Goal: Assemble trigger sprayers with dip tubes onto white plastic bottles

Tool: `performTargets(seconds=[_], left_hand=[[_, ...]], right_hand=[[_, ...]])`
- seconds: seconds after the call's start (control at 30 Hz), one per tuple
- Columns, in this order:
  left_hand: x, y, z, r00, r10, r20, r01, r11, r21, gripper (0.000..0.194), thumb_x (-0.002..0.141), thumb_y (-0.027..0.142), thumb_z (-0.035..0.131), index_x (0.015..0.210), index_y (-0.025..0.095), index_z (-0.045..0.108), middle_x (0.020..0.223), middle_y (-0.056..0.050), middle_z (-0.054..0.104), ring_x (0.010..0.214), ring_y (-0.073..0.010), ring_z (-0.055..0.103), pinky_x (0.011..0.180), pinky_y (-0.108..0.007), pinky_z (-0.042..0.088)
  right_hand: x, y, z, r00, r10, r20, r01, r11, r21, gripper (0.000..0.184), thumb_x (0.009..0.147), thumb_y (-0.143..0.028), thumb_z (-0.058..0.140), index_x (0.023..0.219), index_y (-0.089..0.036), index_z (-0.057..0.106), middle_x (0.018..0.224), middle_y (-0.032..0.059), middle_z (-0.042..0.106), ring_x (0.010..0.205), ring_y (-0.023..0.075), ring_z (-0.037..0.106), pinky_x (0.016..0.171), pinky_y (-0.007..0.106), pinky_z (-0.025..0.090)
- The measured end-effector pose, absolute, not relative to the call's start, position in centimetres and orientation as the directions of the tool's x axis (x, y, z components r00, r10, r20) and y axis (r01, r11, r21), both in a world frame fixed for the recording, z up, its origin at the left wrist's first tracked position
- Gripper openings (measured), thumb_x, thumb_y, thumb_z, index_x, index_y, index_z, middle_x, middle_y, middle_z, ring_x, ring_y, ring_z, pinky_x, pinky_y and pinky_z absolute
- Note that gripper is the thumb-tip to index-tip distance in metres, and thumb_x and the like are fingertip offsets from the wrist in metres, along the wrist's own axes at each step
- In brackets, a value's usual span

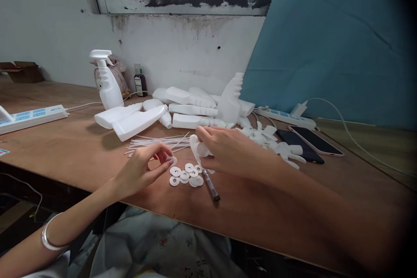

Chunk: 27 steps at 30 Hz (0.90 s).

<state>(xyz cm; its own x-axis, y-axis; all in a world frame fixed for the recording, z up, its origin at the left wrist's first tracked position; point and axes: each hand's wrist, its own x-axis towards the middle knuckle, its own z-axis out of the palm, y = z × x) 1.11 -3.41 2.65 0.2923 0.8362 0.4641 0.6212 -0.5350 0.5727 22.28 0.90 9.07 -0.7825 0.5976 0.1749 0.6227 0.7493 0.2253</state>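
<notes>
My left hand [146, 167] pinches a small white ring washer [173, 161] between thumb and fingertips, just left of a little pile of several white washers [186, 174] on the wooden table [78, 152]. My right hand [228, 147] is closed around a white spray trigger head [197, 147] right above that pile. A dark pen-like tube [211, 185] lies beside the washers. A bundle of thin white dip tubes [159, 142] lies behind my left hand.
Several white bottles [192, 108] lie in a heap at the back, one upright spray bottle [107, 80] on the left. More trigger heads [270, 139], two phones [308, 143], two power strips [31, 117] and a small brown bottle [140, 80] are around.
</notes>
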Motion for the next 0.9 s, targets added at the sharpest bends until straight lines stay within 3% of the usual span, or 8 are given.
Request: performTargets(seconds=[0.27, 0.4, 0.6, 0.73, 0.9], left_hand=[[1.6, -3.1, 1.8, 0.268, 0.822, 0.502, 0.550, -0.558, 0.621, 0.009, 0.083, 0.028, 0.053, 0.084, 0.019, 0.054, 0.076, 0.002, 0.059, 0.068, -0.0102, 0.054, 0.066, -0.022, 0.044], [1.6, -2.7, 0.9, 0.237, 0.838, 0.492, 0.533, -0.535, 0.655, 0.012, 0.081, 0.030, 0.056, 0.086, 0.019, 0.054, 0.078, 0.002, 0.059, 0.070, -0.0109, 0.054, 0.068, -0.024, 0.043], [1.4, -2.3, 0.8, 0.165, 0.880, 0.445, 0.521, -0.461, 0.719, 0.018, 0.079, 0.035, 0.058, 0.078, 0.018, 0.054, 0.075, 0.001, 0.059, 0.069, -0.0121, 0.054, 0.067, -0.025, 0.042], [1.6, -2.2, 0.8, 0.181, 0.873, 0.452, 0.566, -0.468, 0.678, 0.018, 0.078, 0.033, 0.059, 0.073, 0.017, 0.054, 0.070, 0.002, 0.058, 0.065, -0.0117, 0.053, 0.063, -0.025, 0.040], [1.8, -2.1, 0.6, 0.196, 0.849, 0.491, 0.661, -0.484, 0.574, 0.013, 0.080, 0.027, 0.056, 0.073, 0.017, 0.054, 0.071, 0.001, 0.057, 0.067, -0.0125, 0.051, 0.064, -0.025, 0.039]], right_hand=[[20.4, 2.3, 5.1, -0.841, 0.505, 0.195, 0.532, 0.837, 0.125, 0.017, 0.079, -0.027, 0.053, 0.088, -0.016, 0.044, 0.083, 0.0064, 0.060, 0.076, 0.0195, 0.058, 0.056, 0.025, 0.034], [19.8, 2.8, 2.9, -0.823, 0.512, 0.246, 0.527, 0.850, -0.003, 0.019, 0.077, -0.025, 0.055, 0.090, -0.017, 0.045, 0.086, 0.0059, 0.061, 0.078, 0.0201, 0.059, 0.055, 0.025, 0.037], [19.0, 2.8, 0.2, -0.758, 0.454, 0.469, 0.378, 0.891, -0.252, 0.022, 0.076, -0.026, 0.059, 0.092, -0.017, 0.047, 0.092, 0.0070, 0.062, 0.086, 0.0202, 0.058, 0.073, 0.030, 0.043], [18.9, 3.0, -0.8, -0.663, 0.522, 0.536, 0.318, 0.845, -0.430, 0.023, 0.073, -0.025, 0.063, 0.089, -0.018, 0.047, 0.088, 0.0052, 0.061, 0.082, 0.0182, 0.057, 0.072, 0.030, 0.044], [18.9, 3.0, -1.1, -0.606, 0.627, 0.489, 0.316, 0.754, -0.575, 0.021, 0.073, -0.025, 0.061, 0.088, -0.019, 0.048, 0.087, 0.0026, 0.060, 0.078, 0.0159, 0.056, 0.069, 0.028, 0.044]])
